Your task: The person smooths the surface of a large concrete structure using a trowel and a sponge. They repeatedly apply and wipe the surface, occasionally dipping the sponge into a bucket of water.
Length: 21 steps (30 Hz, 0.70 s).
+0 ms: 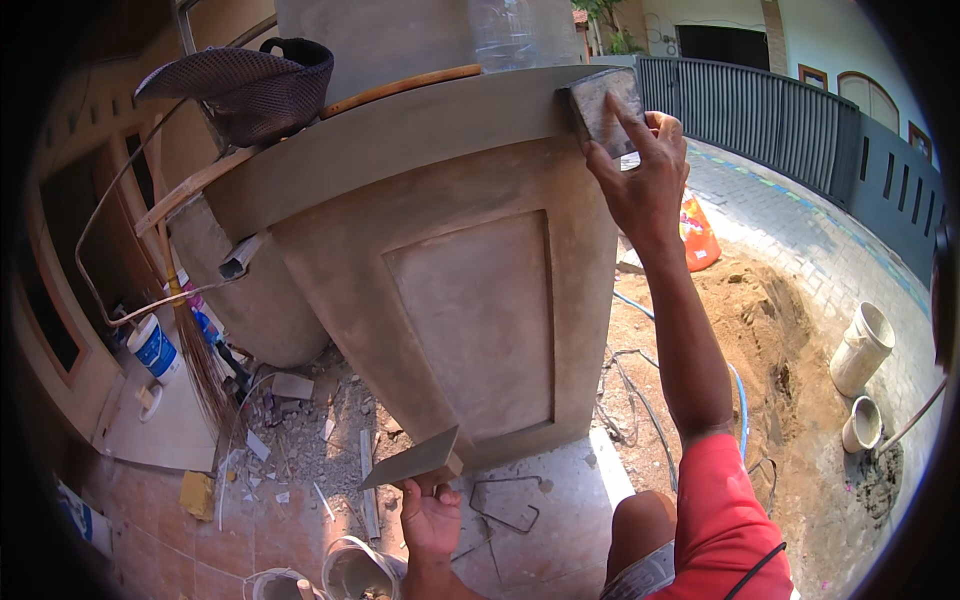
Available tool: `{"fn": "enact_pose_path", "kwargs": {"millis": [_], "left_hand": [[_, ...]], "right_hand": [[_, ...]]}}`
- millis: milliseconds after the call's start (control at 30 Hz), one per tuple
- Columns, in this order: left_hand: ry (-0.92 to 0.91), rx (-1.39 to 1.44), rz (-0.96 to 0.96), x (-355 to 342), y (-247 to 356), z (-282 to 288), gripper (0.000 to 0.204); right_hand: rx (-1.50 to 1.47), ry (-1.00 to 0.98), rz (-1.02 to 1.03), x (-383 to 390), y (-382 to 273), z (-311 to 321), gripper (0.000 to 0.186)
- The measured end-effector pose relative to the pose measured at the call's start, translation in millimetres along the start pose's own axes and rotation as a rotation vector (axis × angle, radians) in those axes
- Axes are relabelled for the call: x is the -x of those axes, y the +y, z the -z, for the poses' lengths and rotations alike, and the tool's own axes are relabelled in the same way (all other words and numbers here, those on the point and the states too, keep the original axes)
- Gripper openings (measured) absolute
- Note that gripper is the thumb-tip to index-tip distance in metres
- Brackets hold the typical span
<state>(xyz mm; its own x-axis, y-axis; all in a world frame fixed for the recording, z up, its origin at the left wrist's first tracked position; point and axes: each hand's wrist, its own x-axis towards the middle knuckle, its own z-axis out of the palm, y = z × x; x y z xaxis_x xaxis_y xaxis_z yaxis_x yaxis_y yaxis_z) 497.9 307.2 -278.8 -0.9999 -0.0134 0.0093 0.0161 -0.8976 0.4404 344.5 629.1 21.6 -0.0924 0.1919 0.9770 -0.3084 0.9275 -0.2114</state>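
Note:
My right hand point(645, 175) reaches up and grips a worn grey rectangular block point(598, 112) with dark edges. The block rests against the right end of the smooth grey top band point(420, 155) of a plastered pillar. Its underside is hidden, so I cannot tell its material. Low down, near the pillar's foot, my left hand point(432, 515) is closed around the handle of a plastering trowel point(412, 462). The trowel's flat blade is tilted up. Below the band, the pillar's face holds a recessed panel point(480, 320).
A dark mesh cap point(245, 90) sits on the ledge beside a wooden strip point(400, 90). Buckets point(362, 570) stand below my left hand. Rubble point(330, 420) and a twig broom point(198, 350) lie left. Sand point(765, 320), a hose point(740, 400) and pails point(862, 350) are right.

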Motion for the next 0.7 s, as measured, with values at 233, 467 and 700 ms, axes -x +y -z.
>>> {"fn": "enact_pose_path", "kwargs": {"millis": [233,467,700], "left_hand": [[0.031,-0.014,0.036,-8.8,-8.8,11.6,0.025],[0.057,-0.043,0.08,-18.1,-26.6,-1.8,0.027],[0.036,-0.015,0.117,-32.5,-31.3,25.1,0.028]], "right_hand": [[-0.17,0.139,-0.139,-5.3,50.5,37.3,0.051],[0.045,0.091,-0.145,-6.9,29.0,3.3,0.052],[-0.306,-0.111,0.241,44.8,-66.3,2.4,0.059]]}}
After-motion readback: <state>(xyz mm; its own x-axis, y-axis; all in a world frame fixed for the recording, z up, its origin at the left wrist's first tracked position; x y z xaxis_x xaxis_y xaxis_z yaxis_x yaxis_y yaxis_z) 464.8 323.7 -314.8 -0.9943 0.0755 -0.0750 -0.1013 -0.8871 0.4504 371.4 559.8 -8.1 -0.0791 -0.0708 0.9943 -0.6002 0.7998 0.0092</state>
